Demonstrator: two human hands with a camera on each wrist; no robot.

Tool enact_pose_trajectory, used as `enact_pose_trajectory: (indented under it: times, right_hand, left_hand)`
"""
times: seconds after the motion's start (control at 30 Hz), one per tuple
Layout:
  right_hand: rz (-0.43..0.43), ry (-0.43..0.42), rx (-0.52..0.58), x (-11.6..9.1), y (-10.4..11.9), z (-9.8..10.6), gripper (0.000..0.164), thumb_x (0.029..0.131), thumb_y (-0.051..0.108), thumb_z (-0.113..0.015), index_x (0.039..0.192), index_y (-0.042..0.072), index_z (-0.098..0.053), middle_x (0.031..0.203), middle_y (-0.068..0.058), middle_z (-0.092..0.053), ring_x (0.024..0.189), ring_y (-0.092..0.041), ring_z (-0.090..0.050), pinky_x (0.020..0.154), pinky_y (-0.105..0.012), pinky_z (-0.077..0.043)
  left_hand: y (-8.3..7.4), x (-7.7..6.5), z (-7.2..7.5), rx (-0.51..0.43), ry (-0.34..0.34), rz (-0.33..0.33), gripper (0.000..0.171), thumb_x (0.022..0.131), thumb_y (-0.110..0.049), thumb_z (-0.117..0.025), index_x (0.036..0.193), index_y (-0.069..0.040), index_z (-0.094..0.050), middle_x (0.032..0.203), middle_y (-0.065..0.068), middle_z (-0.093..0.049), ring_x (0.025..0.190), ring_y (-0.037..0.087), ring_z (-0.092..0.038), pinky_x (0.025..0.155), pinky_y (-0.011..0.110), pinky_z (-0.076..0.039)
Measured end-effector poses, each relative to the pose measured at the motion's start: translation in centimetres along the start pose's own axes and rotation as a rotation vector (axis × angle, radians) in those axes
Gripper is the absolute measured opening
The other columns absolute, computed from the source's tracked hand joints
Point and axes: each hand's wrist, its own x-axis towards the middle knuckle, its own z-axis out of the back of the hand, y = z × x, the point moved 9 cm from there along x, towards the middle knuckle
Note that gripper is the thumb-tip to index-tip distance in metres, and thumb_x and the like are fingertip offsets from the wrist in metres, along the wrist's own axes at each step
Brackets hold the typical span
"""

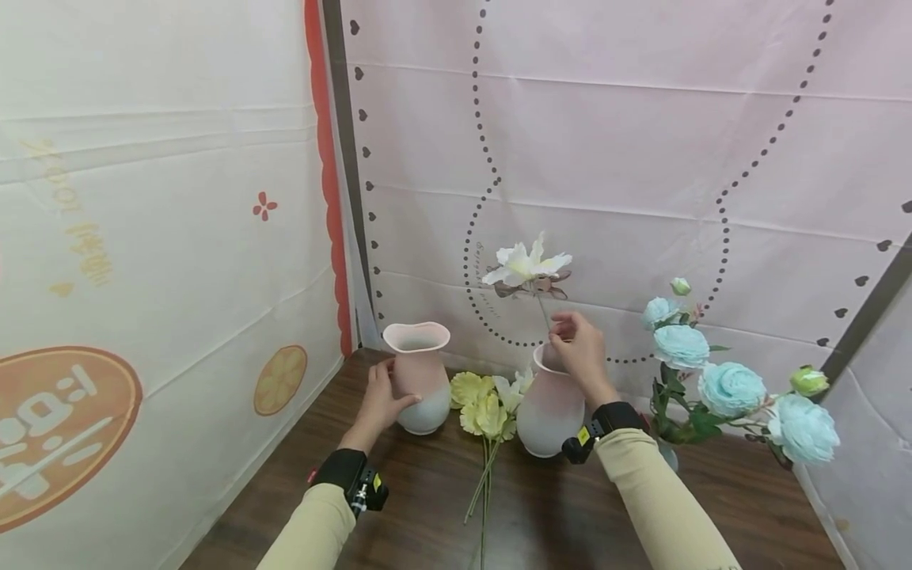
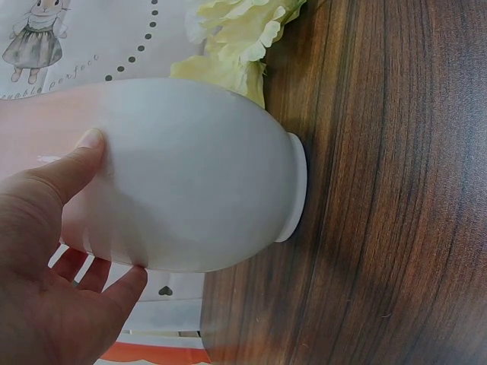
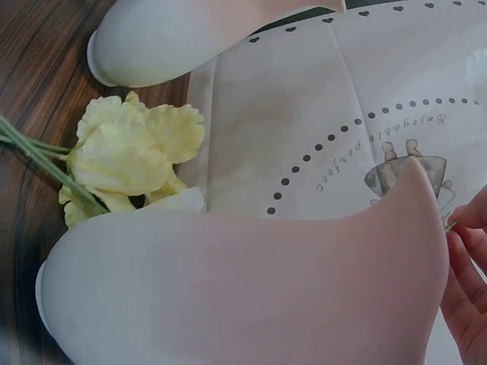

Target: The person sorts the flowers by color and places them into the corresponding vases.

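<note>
My left hand (image 1: 381, 404) holds the left pink-and-white vase (image 1: 422, 384) around its side, thumb in front and fingers on the far side. That vase stands upright on the wood-grain table, and its white lower body (image 2: 198, 175) fills the left wrist view. With thumb and fingers, my right hand (image 1: 584, 356) pinches the stem of a white artificial flower (image 1: 526, 265) above the mouth of the right vase (image 1: 549, 408). The bloom faces up, well over the rim; the stem's lower end is hidden behind the hand and rim.
Yellow artificial flowers (image 1: 488, 408) lie between the two vases, their green stems (image 1: 486, 483) pointing toward the table's front. On the right stand blue artificial flowers (image 1: 730, 388) in a container largely hidden by the right wrist. Printed cloth walls (image 1: 606, 158) enclose the table's back and sides.
</note>
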Motion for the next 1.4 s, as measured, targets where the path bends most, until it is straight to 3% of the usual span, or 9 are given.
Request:
enact_pose_trajectory:
  times: [0.23, 0.47, 0.83, 1.03, 1.4]
  right_hand:
    - [0.019, 0.011, -0.037, -0.9, -0.4, 0.1, 0.031, 0.092, 0.003, -0.063, 0.122, 0.002, -0.061, 0.102, -0.017, -0.071, 0.095, -0.03, -0.069, 0.087, -0.045, -0.061]
    - [0.055, -0.04, -0.093, -1.5, -0.5, 0.7, 0.036, 0.084, -0.001, -0.069, 0.119, -0.002, -0.061, 0.107, -0.022, -0.071, 0.102, -0.036, -0.068, 0.088, -0.047, -0.059]
    - [0.034, -0.05, -0.062, -2.0, -1.2, 1.4, 0.037, 0.086, -0.004, -0.064, 0.123, -0.002, -0.06, 0.112, -0.023, -0.071, 0.102, -0.036, -0.069, 0.088, -0.047, -0.06]
    - [0.021, -0.065, -0.027, -2.7, -1.6, 2.3, 0.04, 0.081, -0.012, -0.058, 0.119, -0.003, -0.06, 0.109, -0.024, -0.07, 0.1, -0.037, -0.068, 0.088, -0.049, -0.061]
    - [0.039, -0.121, 0.012, -5.1, -2.1, 3.8, 0.03, 0.088, -0.001, -0.064, 0.117, 0.001, -0.064, 0.099, -0.02, -0.073, 0.093, -0.033, -0.071, 0.086, -0.05, -0.062]
  left_hand:
    - [-0.1, -0.2, 0.1, 0.001, 0.0, -0.02, 0.089, 0.085, -0.018, -0.079, 0.151, 0.001, -0.021, 0.147, 0.026, -0.027, 0.141, 0.044, -0.035, 0.121, 0.054, -0.034]
    - [0.1, 0.0, -0.1, -0.001, 0.012, -0.004, 0.09, 0.086, -0.018, -0.078, 0.151, 0.0, -0.02, 0.149, 0.025, -0.026, 0.143, 0.043, -0.034, 0.122, 0.053, -0.032]
    - [-0.1, -0.1, 0.0, -0.004, 0.009, -0.002, 0.089, 0.086, -0.019, -0.079, 0.151, 0.0, -0.02, 0.148, 0.025, -0.026, 0.143, 0.043, -0.034, 0.122, 0.053, -0.032]
    - [0.1, -0.1, 0.0, 0.001, 0.002, 0.008, 0.089, 0.085, -0.019, -0.079, 0.151, 0.0, -0.02, 0.148, 0.024, -0.027, 0.143, 0.043, -0.034, 0.122, 0.053, -0.032]
    - [0.3, 0.0, -0.2, 0.008, 0.01, 0.015, 0.09, 0.086, -0.019, -0.078, 0.151, -0.001, -0.019, 0.149, 0.024, -0.025, 0.144, 0.043, -0.033, 0.122, 0.053, -0.032]
